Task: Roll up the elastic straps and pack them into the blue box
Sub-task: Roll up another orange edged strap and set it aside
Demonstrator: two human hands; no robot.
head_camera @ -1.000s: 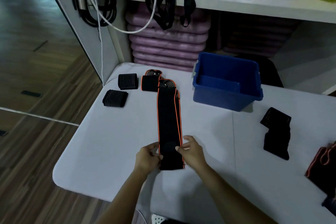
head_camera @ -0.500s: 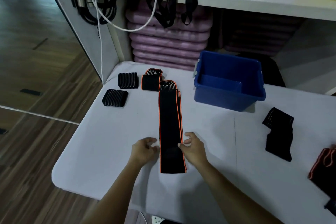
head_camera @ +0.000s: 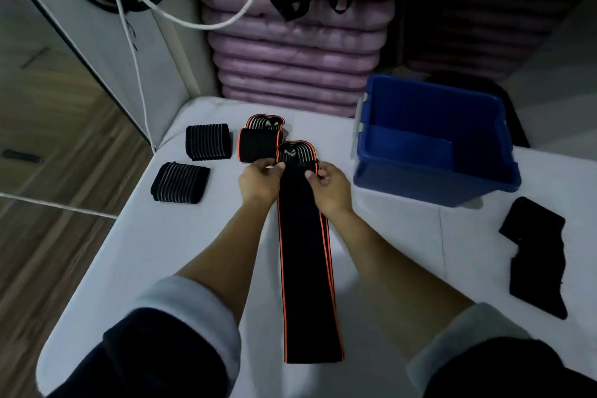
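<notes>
A long black elastic strap with orange edges lies flat along the white table, running away from me. My left hand and my right hand both pinch its far end, just below the striped loop tip. A rolled orange-edged strap sits just beyond the left hand. Two rolled black striped straps lie at the far left. The blue box stands open at the back right, and its visible inside holds nothing.
An unrolled black strap lies crumpled at the right edge. Purple mats are stacked behind the table under a shelf. Black cables and a white cord hang at the back left. The table's left edge drops to wooden floor.
Both hands have moved from the strap's near end up to its far end and now pinch it there. The camera has tilted lower and closer.
</notes>
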